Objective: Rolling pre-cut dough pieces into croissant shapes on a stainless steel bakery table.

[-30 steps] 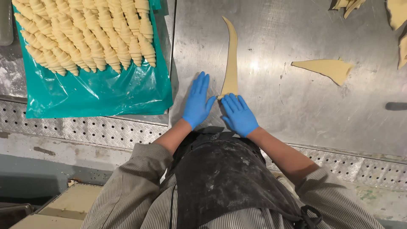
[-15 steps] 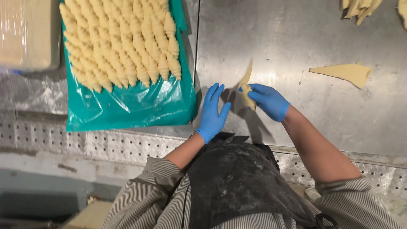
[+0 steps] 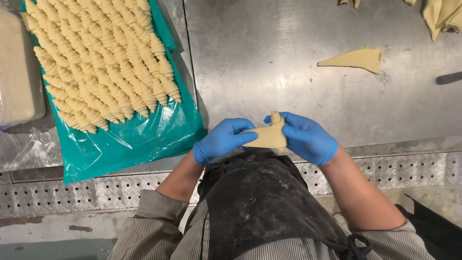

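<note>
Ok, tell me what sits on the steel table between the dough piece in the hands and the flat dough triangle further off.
Nothing: in the head view, only bare steel table separates the held dough piece from the dough triangle.

Brushed stainless-steel counter (image 3: pixel 269 62). On it: teal plastic sheet (image 3: pixel 144 139) at left carrying rows of rolled raw croissants (image 3: pixel 101 62); one flat pale dough triangle (image 3: pixel 355 58) at right; more dough pieces (image 3: pixel 440 17) at far corner.

Blue gloves, striped sleeves, floury dark apron
</note>
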